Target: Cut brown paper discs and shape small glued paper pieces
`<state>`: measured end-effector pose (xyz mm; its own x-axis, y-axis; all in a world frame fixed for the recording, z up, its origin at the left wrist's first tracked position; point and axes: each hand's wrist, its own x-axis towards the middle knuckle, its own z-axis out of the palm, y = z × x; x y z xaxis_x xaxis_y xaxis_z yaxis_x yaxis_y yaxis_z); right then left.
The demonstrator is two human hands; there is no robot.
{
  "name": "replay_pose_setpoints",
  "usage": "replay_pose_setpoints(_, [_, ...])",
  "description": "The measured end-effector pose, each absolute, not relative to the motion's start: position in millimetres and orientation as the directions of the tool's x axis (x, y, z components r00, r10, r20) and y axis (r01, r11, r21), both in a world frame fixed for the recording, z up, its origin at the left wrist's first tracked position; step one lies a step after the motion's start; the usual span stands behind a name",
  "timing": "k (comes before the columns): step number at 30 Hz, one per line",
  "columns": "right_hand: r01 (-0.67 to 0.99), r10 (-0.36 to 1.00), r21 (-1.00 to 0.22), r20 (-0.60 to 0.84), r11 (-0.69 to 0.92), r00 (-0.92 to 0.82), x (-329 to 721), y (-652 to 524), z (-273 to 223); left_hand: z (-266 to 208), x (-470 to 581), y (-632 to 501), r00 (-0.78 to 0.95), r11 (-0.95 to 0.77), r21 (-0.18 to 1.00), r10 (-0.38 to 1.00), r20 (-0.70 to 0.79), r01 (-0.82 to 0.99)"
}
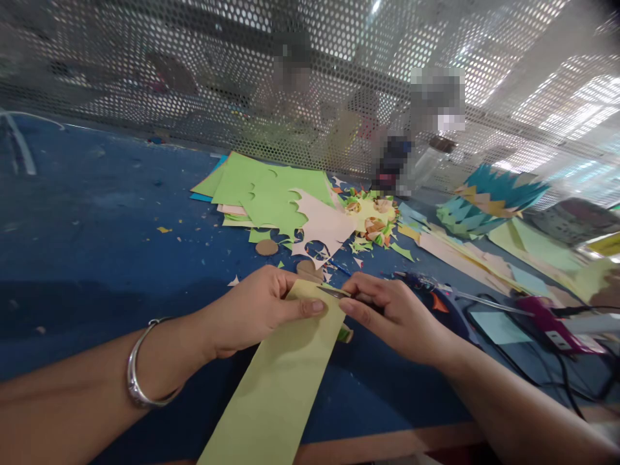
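Left hand (261,303) is clamped on the far end of the yellow-green paper strip (276,381), probably steadying it against the bladed tool (333,293) gripped in the right hand (397,316). Beyond, green sheets (285,187) overlap on the blue surface (97,258), perhaps leaving working room.

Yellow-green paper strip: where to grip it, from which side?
Probably best near the far end of the strip, coming from the left, thumb on top, fingers under. It's thin and broad, so pinching across its faces suits it. The left hand pinches there, thumb on top; the right hand has a metal blade at the far edge's right part, so avoid that side.
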<state>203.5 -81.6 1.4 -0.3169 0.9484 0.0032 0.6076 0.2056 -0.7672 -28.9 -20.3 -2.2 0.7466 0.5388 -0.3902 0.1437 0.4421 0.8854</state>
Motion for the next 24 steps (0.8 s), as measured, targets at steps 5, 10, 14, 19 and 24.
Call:
replay_pose_setpoints(5, [0.595, 0.945, -0.779, -0.007, 0.199, -0.326, 204, -82, 2, -1, -28, -20, 0.752, 0.456, 0.878, 0.524, -0.399, 0.148])
replay_pose_setpoints(10, [0.63, 0.941, -0.747, -0.016, 0.213, -0.337, 204, -83, 3, -1, -29, -20, 0.77, 0.475, 0.865, 0.487, -0.413, 0.163])
replay_pose_setpoints(14, [0.622, 0.944, -0.753, -0.007, 0.213, -0.331, 204, -84, 4, 1, -32, -21, 0.77, 0.491, 0.854, 0.474, -0.427, 0.172])
replay_pose_setpoints(19, [0.594, 0.945, -0.773, 0.02, 0.222, -0.327, 205, -84, 4, 9, -37, -22, 0.735, 0.464, 0.873, 0.537, -0.414, 0.152])
replay_pose_setpoints(24, [0.607, 0.947, -0.764, 0.018, 0.221, -0.322, 207, -86, 4, 10, -35, -21, 0.748, 0.437, 0.884, 0.529, -0.401, 0.165])
